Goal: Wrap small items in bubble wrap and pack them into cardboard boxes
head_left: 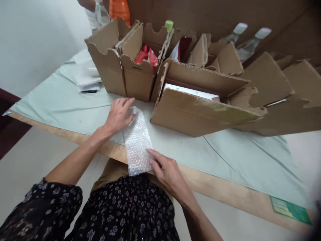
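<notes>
A long strip of bubble wrap [138,144] lies flat at the table's front edge, its near end by my body. My left hand [119,114] rests at its far left corner, fingers stretched out and the fingertips on the plastic. Lower down, my right hand [165,169] touches the strip's right edge, with its thumb and fingers apart. Neither hand is closed around anything. Whether something lies inside the bubble wrap, I cannot tell.
Cut cardboard boxes [138,80] stand along the back, holding red packets [147,56] and a flat white box [190,92]. Clear bottles [253,43] rise behind them. More plastic wrap [86,70] sits at the left on the pale green cloth [62,108]. A green card [291,210] lies at the right edge.
</notes>
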A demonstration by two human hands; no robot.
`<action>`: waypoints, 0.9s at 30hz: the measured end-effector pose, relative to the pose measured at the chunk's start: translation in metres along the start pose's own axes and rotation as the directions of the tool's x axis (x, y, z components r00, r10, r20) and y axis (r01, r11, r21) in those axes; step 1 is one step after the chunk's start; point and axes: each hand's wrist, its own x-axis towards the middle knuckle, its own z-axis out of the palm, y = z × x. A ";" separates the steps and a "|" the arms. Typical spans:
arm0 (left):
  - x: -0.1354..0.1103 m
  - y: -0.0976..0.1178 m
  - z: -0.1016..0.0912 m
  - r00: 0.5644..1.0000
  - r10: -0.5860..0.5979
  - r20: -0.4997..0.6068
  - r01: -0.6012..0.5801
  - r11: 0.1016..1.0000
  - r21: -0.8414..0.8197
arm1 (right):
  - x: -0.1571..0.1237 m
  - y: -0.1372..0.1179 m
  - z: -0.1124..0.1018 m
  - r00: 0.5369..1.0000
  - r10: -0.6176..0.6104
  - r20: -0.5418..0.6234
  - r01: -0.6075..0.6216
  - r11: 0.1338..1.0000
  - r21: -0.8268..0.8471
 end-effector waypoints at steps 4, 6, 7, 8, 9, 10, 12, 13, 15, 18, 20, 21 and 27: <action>-0.084 0.021 -0.024 0.994 0.088 0.068 -0.059 0.938 -0.342 | -0.006 -0.004 -0.008 0.988 0.103 0.113 -0.131 0.951 0.281; -0.128 0.036 -0.040 0.961 0.171 0.217 -0.041 0.865 -0.500 | -0.007 -0.007 -0.009 0.972 0.163 0.172 -0.226 0.854 0.469; -0.144 0.043 -0.045 0.947 0.204 0.248 -0.050 0.856 -0.514 | -0.006 -0.008 -0.008 0.963 0.183 0.198 -0.264 0.792 0.551; -0.156 0.049 -0.047 0.944 0.215 0.251 -0.059 0.857 -0.512 | -0.004 -0.008 -0.006 0.955 0.195 0.224 -0.294 0.731 0.616; -0.164 0.053 -0.046 0.956 0.190 0.225 -0.058 0.871 -0.488 | -0.002 -0.009 -0.003 0.947 0.200 0.250 -0.318 0.679 0.662; -0.166 0.055 -0.043 0.974 0.128 0.185 -0.031 0.892 -0.452 | 0.001 -0.009 0.000 0.943 0.199 0.268 -0.332 0.642 0.691; -0.161 0.053 -0.033 0.992 -0.049 0.114 0.090 0.917 -0.388 | 0.003 -0.009 0.004 0.947 0.198 0.251 -0.320 0.632 0.706; -0.155 0.050 -0.028 0.986 -0.127 0.105 0.157 0.917 -0.366 | 0.003 -0.010 0.005 0.960 0.198 0.199 -0.280 0.668 0.689; -0.141 0.042 -0.019 0.972 -0.196 0.127 0.228 0.917 -0.327 | 0.001 -0.011 0.004 0.990 0.141 0.009 -0.121 0.818 0.562; -0.123 0.032 -0.012 0.976 -0.165 0.144 0.196 0.951 -0.239 | 0.003 -0.012 0.002 0.958 -0.204 -0.202 0.228 0.968 0.104; -0.118 0.029 -0.008 0.981 -0.142 0.131 0.161 0.975 -0.151 | 0.011 -0.010 0.004 0.905 -0.409 -0.119 0.382 0.903 -0.196; -0.117 0.029 -0.007 0.985 -0.132 0.114 0.145 0.983 -0.109 | 0.017 -0.008 0.006 0.888 -0.458 -0.050 0.424 0.854 -0.301; -0.140 0.040 -0.027 0.998 0.060 -0.036 -0.062 0.995 -0.078 | 0.035 -0.001 0.008 0.867 -0.489 0.092 0.482 0.777 -0.405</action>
